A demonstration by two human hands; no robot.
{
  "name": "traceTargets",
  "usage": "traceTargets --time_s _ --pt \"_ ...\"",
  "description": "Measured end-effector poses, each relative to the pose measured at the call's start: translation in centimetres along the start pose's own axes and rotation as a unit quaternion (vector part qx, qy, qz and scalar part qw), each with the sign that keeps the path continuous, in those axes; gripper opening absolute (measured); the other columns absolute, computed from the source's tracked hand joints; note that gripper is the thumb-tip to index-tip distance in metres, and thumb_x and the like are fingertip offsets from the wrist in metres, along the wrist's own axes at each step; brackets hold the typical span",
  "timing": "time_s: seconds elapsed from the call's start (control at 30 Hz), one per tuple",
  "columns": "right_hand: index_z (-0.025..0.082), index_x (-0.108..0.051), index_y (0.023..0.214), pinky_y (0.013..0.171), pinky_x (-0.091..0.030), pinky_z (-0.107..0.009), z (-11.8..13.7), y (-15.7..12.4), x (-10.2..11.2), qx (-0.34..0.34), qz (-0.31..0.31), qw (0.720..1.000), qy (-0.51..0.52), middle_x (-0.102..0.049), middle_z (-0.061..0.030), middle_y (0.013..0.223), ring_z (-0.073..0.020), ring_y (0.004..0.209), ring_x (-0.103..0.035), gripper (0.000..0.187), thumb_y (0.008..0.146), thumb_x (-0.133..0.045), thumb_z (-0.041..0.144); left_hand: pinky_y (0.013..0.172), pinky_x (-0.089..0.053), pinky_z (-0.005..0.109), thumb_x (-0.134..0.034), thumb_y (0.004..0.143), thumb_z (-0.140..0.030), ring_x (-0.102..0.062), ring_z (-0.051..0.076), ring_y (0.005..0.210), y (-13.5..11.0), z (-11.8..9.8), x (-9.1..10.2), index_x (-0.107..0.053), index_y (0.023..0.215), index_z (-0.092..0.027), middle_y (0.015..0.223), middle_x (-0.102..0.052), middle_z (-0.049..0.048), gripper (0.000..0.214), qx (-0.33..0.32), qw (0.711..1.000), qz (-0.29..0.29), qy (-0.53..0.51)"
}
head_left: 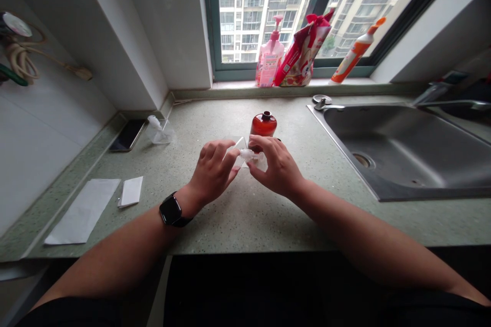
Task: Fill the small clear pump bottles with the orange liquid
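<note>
My left hand and my right hand meet above the green speckled counter, both pinched on a small clear plastic pouch with a white screw cap. A black watch sits on my left wrist. Just behind the hands stands an amber red bottle with a dark open neck, upright on the counter and untouched.
A steel sink lies to the right. A phone and another clear pouch lie at the back left, white papers at the near left. A pink pump bottle, red bag and orange-capped bottle stand on the sill.
</note>
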State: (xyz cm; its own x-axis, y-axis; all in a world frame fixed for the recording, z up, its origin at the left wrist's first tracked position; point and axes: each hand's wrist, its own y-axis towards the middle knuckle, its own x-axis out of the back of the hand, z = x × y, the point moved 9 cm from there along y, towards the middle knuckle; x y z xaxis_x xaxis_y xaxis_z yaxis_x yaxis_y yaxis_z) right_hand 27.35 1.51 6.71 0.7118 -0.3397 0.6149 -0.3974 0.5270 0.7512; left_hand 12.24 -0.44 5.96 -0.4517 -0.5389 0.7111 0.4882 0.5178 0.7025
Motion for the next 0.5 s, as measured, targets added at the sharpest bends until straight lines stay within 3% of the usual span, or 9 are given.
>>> traceTargets --time_s 0.1,0.17,0.27,0.37,0.5 --pt "0.025 -0.046 0.155 0.095 -0.057 -0.051 -0.27 -0.13 -0.28 -0.010 0.004 1.000 -0.017 -0.077 -0.0102 0.115 -0.0310 0.100 -0.073 0.064 0.097 -0.073 0.028 0.110 -0.049 0.052 -0.079 0.095 -0.020 -0.062 0.035 0.124 0.02 -0.13 0.08 -0.055 0.133 -0.021 0.138 -0.068 0.0164 0.046 -0.004 1.000 -0.004 0.005" --pt "0.027 -0.047 0.155 0.095 -0.057 -0.050 -0.18 -0.19 -0.40 -0.002 0.006 1.000 -0.020 -0.078 -0.0074 0.111 -0.0297 0.098 -0.073 0.061 0.098 -0.069 0.021 0.110 -0.049 0.051 -0.080 0.094 -0.021 -0.062 0.035 0.123 0.04 -0.19 0.09 -0.054 0.134 -0.021 0.138 -0.068 0.0161 0.047 -0.005 1.000 -0.004 0.006" --pt "0.029 -0.046 0.158 0.100 -0.056 -0.050 0.13 -0.25 -0.53 0.014 0.014 1.000 -0.022 -0.076 -0.0105 0.126 -0.0315 0.112 -0.072 0.065 0.097 -0.066 0.017 0.109 -0.049 0.051 -0.078 0.095 -0.022 -0.062 0.035 0.124 0.05 -0.08 -0.05 -0.053 0.135 -0.022 0.139 -0.068 0.0156 0.048 0.002 1.000 0.002 -0.001" --pt "0.025 -0.043 0.161 0.101 -0.056 -0.052 -0.04 -0.26 -0.63 -0.002 0.027 0.999 -0.031 -0.075 -0.0138 0.128 -0.0345 0.114 -0.071 0.072 0.097 -0.074 0.034 0.109 -0.049 0.052 -0.077 0.097 -0.023 -0.062 0.035 0.124 0.03 0.07 -0.18 -0.052 0.136 -0.023 0.138 -0.068 0.0158 0.046 0.010 1.000 0.005 -0.009" --pt "0.022 -0.050 0.155 0.096 -0.054 -0.053 -0.27 -0.09 -0.53 -0.026 0.033 0.998 -0.038 -0.077 -0.0095 0.108 -0.0332 0.099 -0.070 0.069 0.097 -0.074 0.051 0.109 -0.049 0.052 -0.076 0.097 -0.022 -0.061 0.035 0.125 -0.01 -0.06 -0.17 -0.053 0.135 -0.021 0.138 -0.069 0.0166 0.044 0.003 1.000 0.003 -0.003"
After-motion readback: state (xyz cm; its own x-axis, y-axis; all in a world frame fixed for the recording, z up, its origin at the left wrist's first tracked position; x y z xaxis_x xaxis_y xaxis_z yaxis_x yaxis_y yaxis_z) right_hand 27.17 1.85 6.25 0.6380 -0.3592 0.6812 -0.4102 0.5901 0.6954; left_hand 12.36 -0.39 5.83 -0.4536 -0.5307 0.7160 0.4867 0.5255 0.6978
